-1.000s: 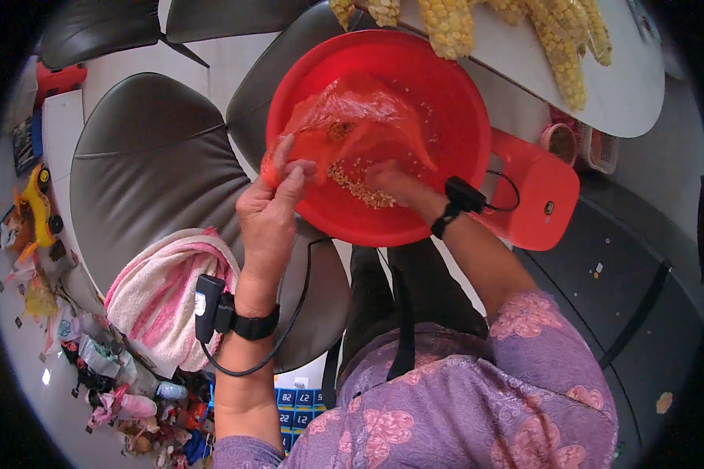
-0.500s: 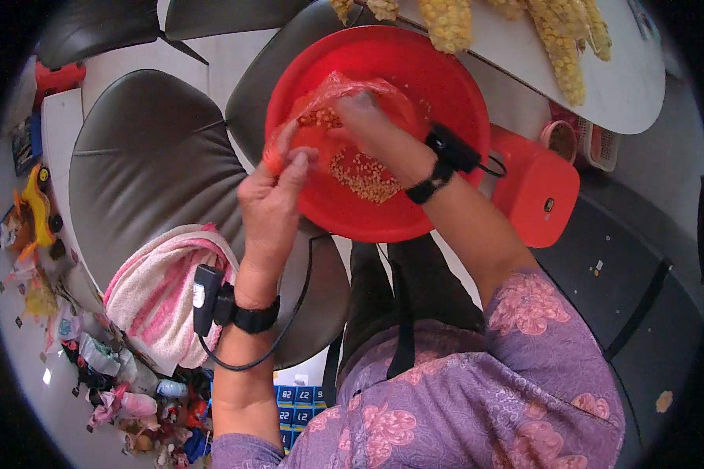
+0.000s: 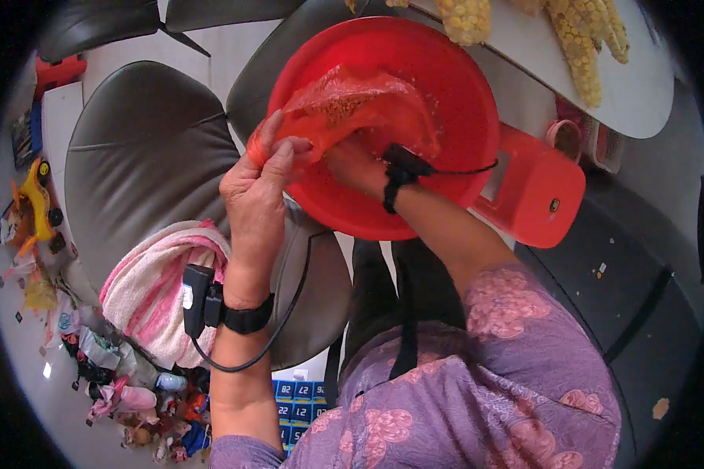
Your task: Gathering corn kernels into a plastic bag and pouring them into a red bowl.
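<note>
A thin red plastic bag [image 3: 403, 109] lies spread in a large red basin [image 3: 477, 102], with corn kernels [image 3: 339, 109] showing through it. My left hand [image 3: 254, 191] is closed on the bag's gathered edge at the basin's left side. Low in the basin, my right hand [image 3: 357, 166] reaches in beside the bag's near edge. Its fingers are hidden by the bag and the wrist, so I cannot tell whether it holds kernels. Both wrists wear black straps with small black devices and cables.
Corn cobs [image 3: 577, 59] rest on a white table [image 3: 641, 94] at the upper right. A red scale-like device [image 3: 544, 187] stands right of the basin. Grey chairs [image 3: 145, 141] are on the left, one bearing a pink-and-white towel [image 3: 164, 289]. Toys and clutter [image 3: 137, 399] cover the lower left floor.
My right hand has moved from over the bag's opening down to the basin floor, where loose kernels lay. The bag has shifted and spread out; my left hand still grips its edge.
</note>
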`<state>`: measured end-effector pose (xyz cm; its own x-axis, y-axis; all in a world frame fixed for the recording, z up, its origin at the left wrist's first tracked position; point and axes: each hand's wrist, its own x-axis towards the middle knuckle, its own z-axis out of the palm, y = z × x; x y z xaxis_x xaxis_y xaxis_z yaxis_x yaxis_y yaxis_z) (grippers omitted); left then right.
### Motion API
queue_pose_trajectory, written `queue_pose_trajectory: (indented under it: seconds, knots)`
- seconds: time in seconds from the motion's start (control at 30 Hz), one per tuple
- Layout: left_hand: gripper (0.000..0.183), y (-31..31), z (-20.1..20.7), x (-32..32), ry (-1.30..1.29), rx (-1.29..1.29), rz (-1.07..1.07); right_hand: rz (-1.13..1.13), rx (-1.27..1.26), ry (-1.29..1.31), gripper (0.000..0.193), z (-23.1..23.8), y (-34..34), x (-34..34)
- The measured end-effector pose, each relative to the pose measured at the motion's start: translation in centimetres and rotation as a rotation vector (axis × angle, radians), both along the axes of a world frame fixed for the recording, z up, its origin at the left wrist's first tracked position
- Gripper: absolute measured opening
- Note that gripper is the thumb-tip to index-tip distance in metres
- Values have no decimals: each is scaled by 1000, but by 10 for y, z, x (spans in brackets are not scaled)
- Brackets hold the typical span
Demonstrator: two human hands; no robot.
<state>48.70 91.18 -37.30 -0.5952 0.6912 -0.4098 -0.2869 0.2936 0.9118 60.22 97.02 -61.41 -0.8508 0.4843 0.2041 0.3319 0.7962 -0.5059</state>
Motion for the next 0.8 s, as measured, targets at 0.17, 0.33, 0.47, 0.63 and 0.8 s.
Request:
queue_pose_trajectory:
  seconds: [0.17, 0.33, 0.47, 0.63, 0.8]
  knots:
    - [38, 6, -1, 7, -12, 3, -19, 197, -168, -139, 37, -36, 0, 24]
    - [39, -6, -3, 9, -30, -30, -1, 404, -147, -404, 21, -5, -19, 90]
    - [36, -7, 4, 10, -59, -18, 45, 149, -632, -657, 18, 39, 8, 93]
    - [39, -6, 6, 4, -40, -3, 0, -114, -280, -731, 18, 26, 19, 95]
    - [39, -11, 8, 2, -21, -28, 5, -57, -473, -617, 17, 19, -35, 64]
